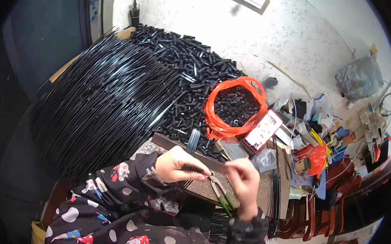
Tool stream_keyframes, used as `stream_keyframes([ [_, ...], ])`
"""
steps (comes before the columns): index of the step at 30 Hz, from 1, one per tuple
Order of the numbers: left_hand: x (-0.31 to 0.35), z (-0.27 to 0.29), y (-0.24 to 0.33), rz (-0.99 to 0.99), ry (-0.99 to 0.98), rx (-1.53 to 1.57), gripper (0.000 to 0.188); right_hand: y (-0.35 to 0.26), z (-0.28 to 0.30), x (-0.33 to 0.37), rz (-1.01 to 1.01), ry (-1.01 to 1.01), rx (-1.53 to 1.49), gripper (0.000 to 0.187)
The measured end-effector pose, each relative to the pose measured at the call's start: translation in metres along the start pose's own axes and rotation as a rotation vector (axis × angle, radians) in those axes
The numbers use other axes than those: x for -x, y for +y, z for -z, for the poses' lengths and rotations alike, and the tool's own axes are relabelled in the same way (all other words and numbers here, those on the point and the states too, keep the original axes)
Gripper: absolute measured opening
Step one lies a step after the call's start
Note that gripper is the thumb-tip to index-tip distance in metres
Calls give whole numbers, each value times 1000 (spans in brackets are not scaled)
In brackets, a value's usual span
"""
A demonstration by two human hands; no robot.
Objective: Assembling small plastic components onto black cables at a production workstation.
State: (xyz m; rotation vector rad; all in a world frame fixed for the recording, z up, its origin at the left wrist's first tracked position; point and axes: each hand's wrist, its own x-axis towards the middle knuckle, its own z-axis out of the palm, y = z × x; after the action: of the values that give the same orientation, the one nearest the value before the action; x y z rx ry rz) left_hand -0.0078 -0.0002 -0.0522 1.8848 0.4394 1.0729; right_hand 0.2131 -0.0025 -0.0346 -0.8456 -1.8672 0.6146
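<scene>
My left hand (179, 165) is wrapped round a small bundle of thin black rods (192, 141); the rods stick out beyond the hand and again below it toward my lap. Some dark small ends show between the thumb and fingers. Just right of it, my right hand (245, 179) is raised with its fingers curled together; what they pinch, if anything, is too small to make out. Between the two hands lie pliers with green handles (220, 194), their jaws close to my left fingertips, on the brown tabletop (263, 185).
A huge heap of long black rods (106, 102) fills the left. Behind are piled short black tubes (186, 58) and a red plastic bag (213, 100) of small black rings. A phone (263, 132) leans by the bag. More rods (275, 195) and clutter (313, 153) sit at right.
</scene>
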Motion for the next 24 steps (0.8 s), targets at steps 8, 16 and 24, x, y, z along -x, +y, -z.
stream_keyframes([
  [8,4,-5,1,-22,-8,-28,16,-56,-16,29,125,41,424,27],
  [16,11,-9,6,-77,-64,-75,17,-67,-19,36,127,2,393,30],
  [24,7,-17,2,-154,-110,-175,23,-63,-7,22,369,-156,448,35],
])
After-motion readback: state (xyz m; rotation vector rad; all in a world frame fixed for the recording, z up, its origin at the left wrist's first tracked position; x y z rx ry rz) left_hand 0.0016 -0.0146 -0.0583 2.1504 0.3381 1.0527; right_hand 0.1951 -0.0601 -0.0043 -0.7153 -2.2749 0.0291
